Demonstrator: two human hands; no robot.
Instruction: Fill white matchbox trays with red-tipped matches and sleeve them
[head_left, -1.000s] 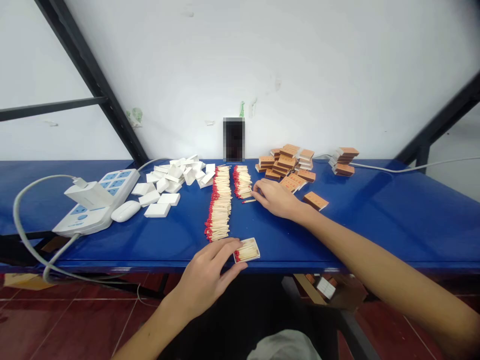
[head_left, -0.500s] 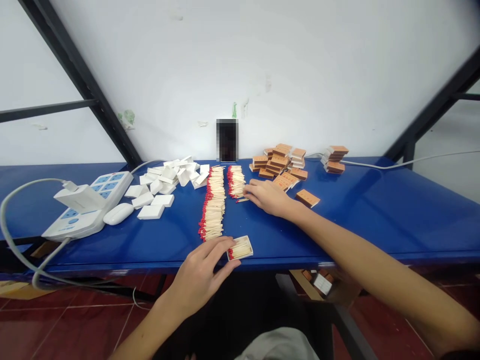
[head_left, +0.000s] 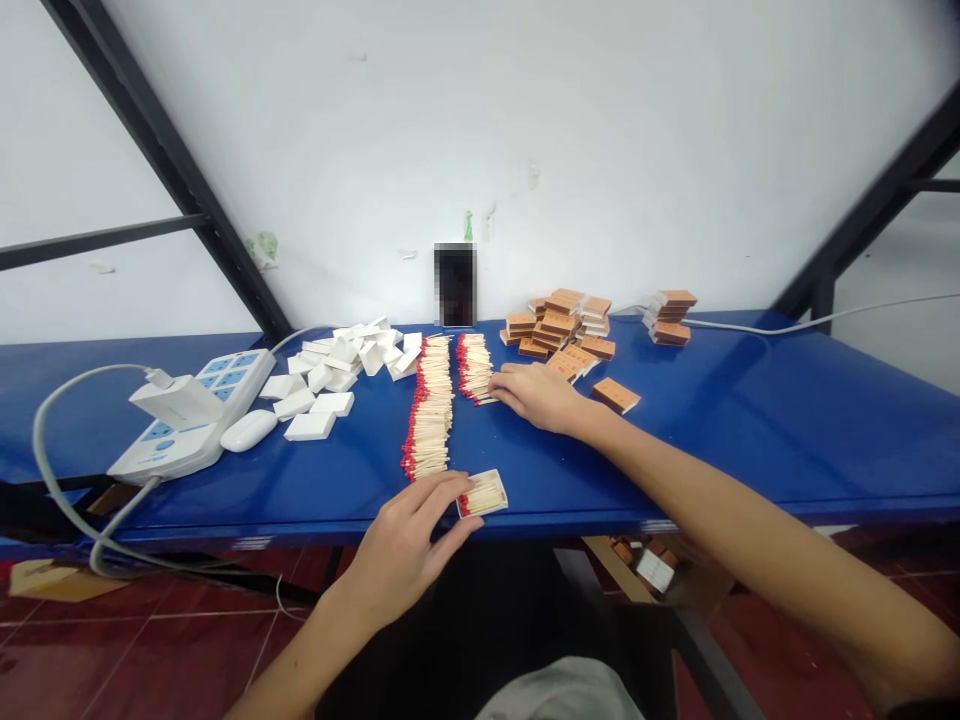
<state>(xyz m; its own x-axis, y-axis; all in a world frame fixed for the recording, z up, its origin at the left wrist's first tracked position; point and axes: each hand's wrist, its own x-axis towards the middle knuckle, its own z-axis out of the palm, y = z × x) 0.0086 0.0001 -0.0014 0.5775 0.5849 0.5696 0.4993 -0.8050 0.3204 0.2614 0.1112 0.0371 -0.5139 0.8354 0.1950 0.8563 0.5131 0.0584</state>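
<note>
My left hand [head_left: 412, 535] grips the left end of a small white matchbox tray [head_left: 493, 496] at the table's front edge, thumb on the near side and fingers on the far side. Red-headed matches [head_left: 480, 497] lie side by side in that tray. My right hand [head_left: 536, 395] is closed, its fingertips pinched at the near right end of a short row of matches [head_left: 472, 365]; the fingers partly hide what they pinch. Left of it runs a longer row of matches [head_left: 431, 410], heads to the left, reaching down close to my left hand.
White empty-looking trays [head_left: 341, 360] are heaped at the left, by a mouse-shaped white object [head_left: 249, 430] and a power strip [head_left: 240, 385] with cables. Orange matchbox covers [head_left: 559, 320] lie piled right, one apart [head_left: 615, 395]. A dark pixelated panel [head_left: 455, 285] leans on the wall.
The view has shifted slightly, so objects at the left sit a little further right. Both hands keep nearly the same places, the right fingertips still at the short row.
</note>
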